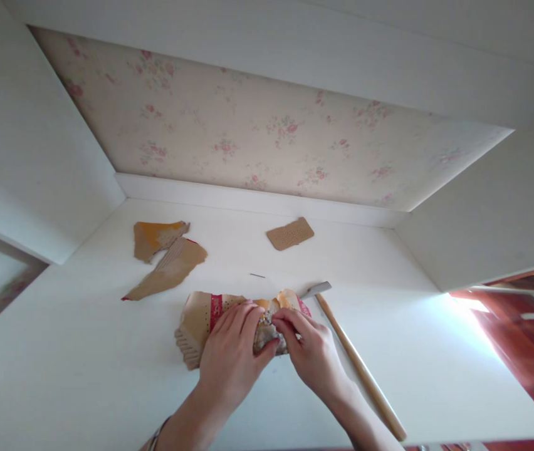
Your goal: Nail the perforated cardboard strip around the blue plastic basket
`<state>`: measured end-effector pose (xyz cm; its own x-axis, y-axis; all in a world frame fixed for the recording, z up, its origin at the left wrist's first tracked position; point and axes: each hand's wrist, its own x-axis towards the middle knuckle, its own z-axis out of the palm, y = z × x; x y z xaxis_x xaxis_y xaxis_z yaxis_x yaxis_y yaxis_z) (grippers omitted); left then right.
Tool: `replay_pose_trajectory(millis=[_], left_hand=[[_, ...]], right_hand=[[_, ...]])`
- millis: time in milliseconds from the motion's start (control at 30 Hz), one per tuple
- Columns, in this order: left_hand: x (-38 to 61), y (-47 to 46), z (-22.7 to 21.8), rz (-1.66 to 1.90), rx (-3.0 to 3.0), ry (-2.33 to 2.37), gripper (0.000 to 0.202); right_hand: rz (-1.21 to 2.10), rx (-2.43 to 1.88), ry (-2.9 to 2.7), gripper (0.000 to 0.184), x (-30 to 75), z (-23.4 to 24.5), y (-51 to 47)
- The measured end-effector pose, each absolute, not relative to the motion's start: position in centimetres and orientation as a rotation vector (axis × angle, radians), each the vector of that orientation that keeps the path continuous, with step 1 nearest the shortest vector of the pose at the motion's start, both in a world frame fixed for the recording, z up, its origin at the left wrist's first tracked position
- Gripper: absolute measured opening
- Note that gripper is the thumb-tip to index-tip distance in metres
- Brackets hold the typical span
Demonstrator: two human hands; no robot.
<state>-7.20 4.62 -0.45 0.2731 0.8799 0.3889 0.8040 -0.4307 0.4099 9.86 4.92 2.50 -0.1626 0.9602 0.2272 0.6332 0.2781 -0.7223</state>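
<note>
A torn piece of brown cardboard (197, 319) with a red band and small punched holes lies on the white desk (107, 357). My left hand (232, 356) lies over its middle, fingers curled and thumb pinching a crumpled greyish lump (265, 337) on the cardboard. My right hand (308, 349) pinches the same lump from the right with thumb and fingers. What the lump is cannot be made out.
A hammer with a wooden handle (360, 368) and metal head (318, 289) lies just right of my hands. Two torn cardboard scraps (167, 258) lie at the back left, a small perforated brown piece (290, 233) at the back. A thin nail (257, 275) lies ahead. Floral wallpaper backs the alcove.
</note>
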Motion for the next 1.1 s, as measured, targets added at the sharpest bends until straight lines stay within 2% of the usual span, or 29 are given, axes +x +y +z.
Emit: replay_pose_trajectory(millis=[533,633,700,900,1100], left_hand=[[-6.9,5.4,1.8,0.73,2.282,1.53,0.018],[-6.7,5.4,1.7,0.735,2.295,1.554,0.015],[-6.7,5.4,1.7,0.737,2.291,1.544,0.016],[-7.2,5.3,1.6,0.712,2.231,1.466,0.019],[-6.9,5.1,2.3,0.574,2.255,1.52,0.033]], right_hand=[[0.823,-1.502,-1.731,0.007,9.8,1.3,4.3],[0.823,-1.472,-1.784,0.017,9.7,1.7,4.5],[0.776,-1.452,-1.831,0.018,9.8,2.0,4.7],[0.797,-1.511,-1.711,0.003,10.2,2.6,5.1],[0.864,-1.554,-1.663,0.008,10.4,2.7,4.2]])
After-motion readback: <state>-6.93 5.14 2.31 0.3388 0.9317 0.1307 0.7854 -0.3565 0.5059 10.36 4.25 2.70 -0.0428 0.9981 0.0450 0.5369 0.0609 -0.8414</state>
